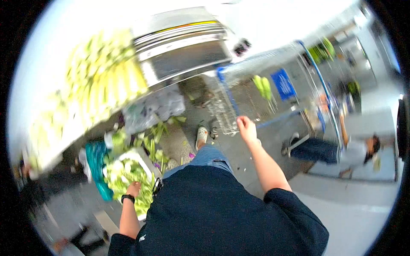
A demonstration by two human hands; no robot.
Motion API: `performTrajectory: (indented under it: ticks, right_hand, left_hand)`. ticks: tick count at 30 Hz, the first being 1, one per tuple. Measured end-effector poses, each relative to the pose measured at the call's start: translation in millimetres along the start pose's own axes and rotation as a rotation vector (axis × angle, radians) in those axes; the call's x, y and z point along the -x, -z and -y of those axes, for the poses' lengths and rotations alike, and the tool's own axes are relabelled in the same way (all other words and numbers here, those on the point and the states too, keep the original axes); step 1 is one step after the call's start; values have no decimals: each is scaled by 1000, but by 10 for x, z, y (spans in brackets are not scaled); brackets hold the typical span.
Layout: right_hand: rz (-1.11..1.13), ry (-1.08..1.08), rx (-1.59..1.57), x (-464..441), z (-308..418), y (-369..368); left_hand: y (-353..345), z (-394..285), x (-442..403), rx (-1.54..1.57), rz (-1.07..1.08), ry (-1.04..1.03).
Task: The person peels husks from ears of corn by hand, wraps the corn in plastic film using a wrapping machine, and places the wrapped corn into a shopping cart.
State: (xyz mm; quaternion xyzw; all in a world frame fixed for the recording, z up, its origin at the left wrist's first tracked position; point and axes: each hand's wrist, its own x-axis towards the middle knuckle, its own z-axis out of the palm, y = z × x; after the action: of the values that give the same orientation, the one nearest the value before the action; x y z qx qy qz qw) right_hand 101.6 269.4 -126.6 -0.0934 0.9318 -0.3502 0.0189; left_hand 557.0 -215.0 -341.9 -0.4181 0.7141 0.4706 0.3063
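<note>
My left hand (pixel 134 188), with a dark watch (pixel 127 198) at the wrist, hangs over a white box (pixel 147 164) heaped with pale green leafy trimmings (pixel 121 173). Its fingers are blurred, and I cannot tell whether they touch the leaves. My right hand (pixel 247 129) is held out in front with its fingers curled in and nothing visible in them. It is closest to the near corner of a blue-trimmed wire shopping cart (pixel 226 106), and looks apart from it. Inside the cart lie long green vegetables (pixel 262 87) and a blue sign (pixel 283 84).
Pale green vegetables (pixel 115 81) are piled on a display at the left, beside a metal-framed counter unit (pixel 188 59). A teal bag (pixel 97 166), a clear plastic bag (pixel 158 106) and scattered leaves lie below. Another person (pixel 329 149) stands at the right by the cart.
</note>
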Motion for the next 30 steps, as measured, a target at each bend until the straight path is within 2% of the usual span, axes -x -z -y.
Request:
performTrajectory:
  ticks: [2, 3, 5, 6, 8, 11, 13, 14, 16, 17, 18, 19, 20, 22, 25, 28, 30]
  right_hand:
    - [-111, -131, -37, -247, -236, 376]
    - [-159, -168, -7, -412, -501, 501]
    - [-152, -290, 26, -759, -1179, 733]
    - [-118, -359, 55, -944, -1397, 846]
    - [-72, -271, 248, -1345, -1866, 908]
    - [-56, -412, 218, -2070, -2494, 837]
    - [-171, -532, 91, -2549, -2959, 730]
    - [-153, -557, 69, -2743, -3190, 622]
    - [-130, -876, -485, -3235, -3646, 487]
    - [-108, -906, -505, -3375, -3935, 281]
    - [-248, -970, -973, -3540, -4283, 79]
    - [-404, -1002, -1437, -3696, -4535, -101]
    - [-399, -1027, -1450, -3844, -4658, -212]
    - [-827, -1128, -1895, -4153, -4823, -304]
    - [-918, -1291, -1905, -4436, -4933, -303]
    - [-1029, -1265, -1873, -4547, -4886, -266]
    - [-1036, -1247, -1889, -4568, -5230, -503]
  left_hand:
    - [486, -791, -44, -181, -93, -255]
    - [666, -1548, 224, -307, -168, -430]
    - [776, -2584, 258, -421, -179, -480]
    - [731, -3225, 450, -433, -155, -525]
    - [528, -4144, 516, -420, -151, -663]
    - [-6, -5354, 518, -457, 1, -677]
    - [-460, -6007, 527, -469, 131, -701]
    - [-656, -6225, 530, -487, 207, -701]
    - [-975, -6581, 496, -608, 296, -662]
    - [-1106, -6715, 497, -616, 326, -621]
    - [-1194, -6775, 449, -634, 346, -642]
    - [-1272, -6865, 440, -637, 375, -579]
    - [-1347, -6953, 424, -640, 405, -515]
    - [-1444, -6964, 355, -563, 426, -409]
    - [-1536, -7001, 271, -459, 451, -300]
    - [-1626, -7123, 161, -504, 437, -271]
    - [-1659, -7179, 103, -518, 412, -247]
